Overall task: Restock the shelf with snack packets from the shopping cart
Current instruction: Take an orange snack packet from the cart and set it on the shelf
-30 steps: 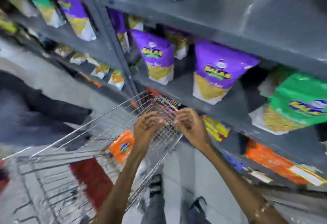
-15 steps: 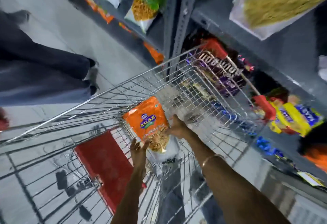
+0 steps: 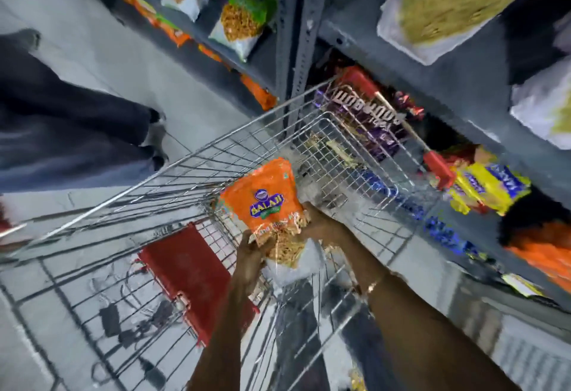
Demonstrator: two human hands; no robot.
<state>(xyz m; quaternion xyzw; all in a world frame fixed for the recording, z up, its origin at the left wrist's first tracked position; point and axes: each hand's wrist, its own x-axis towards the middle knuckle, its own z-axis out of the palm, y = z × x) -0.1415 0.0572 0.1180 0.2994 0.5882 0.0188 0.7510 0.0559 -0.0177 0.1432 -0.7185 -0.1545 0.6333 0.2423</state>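
Observation:
An orange snack packet point(image 3: 267, 199) with a blue logo and a clear lower window stands upright inside the wire shopping cart point(image 3: 191, 174). My left hand point(image 3: 251, 254) grips its lower left corner. My right hand point(image 3: 321, 223) holds its lower right edge. The grey shelf point(image 3: 386, 60) rises on the right, just beyond the cart's far end.
Purple and green packets point(image 3: 244, 16) sit on upper shelves; yellow packets point(image 3: 485, 186) and orange packets point(image 3: 543, 254) fill the lower ones. The cart's red child-seat flap point(image 3: 191, 279) lies at left. Another person's dark trousers and shoe point(image 3: 77, 134) stand in the aisle at left.
My view dropped from the shelf to the cart. Both hands went from the cart's rim down to the orange packet and closed on it; it now sits slightly higher.

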